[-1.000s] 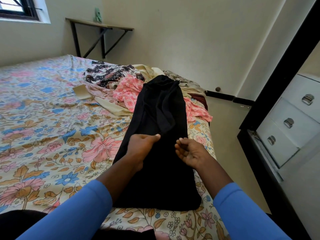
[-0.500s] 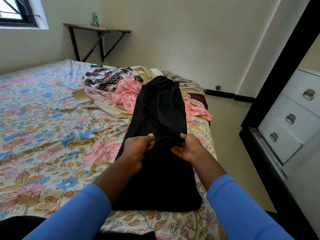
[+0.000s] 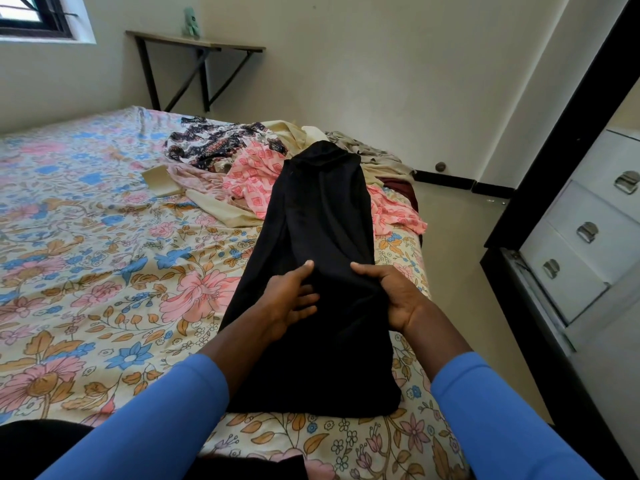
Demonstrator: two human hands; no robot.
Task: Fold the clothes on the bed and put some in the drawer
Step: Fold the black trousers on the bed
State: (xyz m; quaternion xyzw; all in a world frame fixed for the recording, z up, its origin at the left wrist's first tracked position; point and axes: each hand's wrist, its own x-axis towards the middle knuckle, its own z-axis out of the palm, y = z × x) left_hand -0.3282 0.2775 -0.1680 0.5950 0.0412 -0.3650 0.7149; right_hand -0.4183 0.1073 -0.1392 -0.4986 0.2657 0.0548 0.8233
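- Both hands have drawn a little apart since half a second ago, when their fingertips met on one pinched ridge of cloth. The left fingers have spread out flat since then.
- I see the black garment point(image 3: 322, 220) lying lengthwise along the right side of the bed point(image 3: 86, 271). Its near end is close to the bed's near edge, and its far end rests on the pile of clothes point(image 3: 256, 174).
- My left grip point(image 3: 291, 296) rests on the middle of the garment. Its fingers are fairly straight and fanned to the right, with the thumb raised against a hump of cloth, so the grip is wide.
- My right grip point(image 3: 391, 296) holds the garment's right side. The thumb lies over the hump and the fingers are tucked out of sight in the fabric, so the grip is narrow and closed on the cloth.
- The cloth between the two thumbs is bunched up, while the rest lies mostly flat.
- Both forearms wear blue sleeves point(image 3: 166, 420), pushed back from the wrists.
- The pile holds a pink patterned piece, a black-and-white printed garment point(image 3: 214, 143) behind it, and cream and grey pieces at the far corner.
- A flat beige item point(image 3: 161, 180) lies on the floral sheet just left of the pile.
- White drawers point(image 3: 585, 237) with metal handles stand to the right of the bed, across a strip of floor.
- A wall shelf point(image 3: 194, 45) hangs beyond the bed, beside a window point(image 3: 34, 15).
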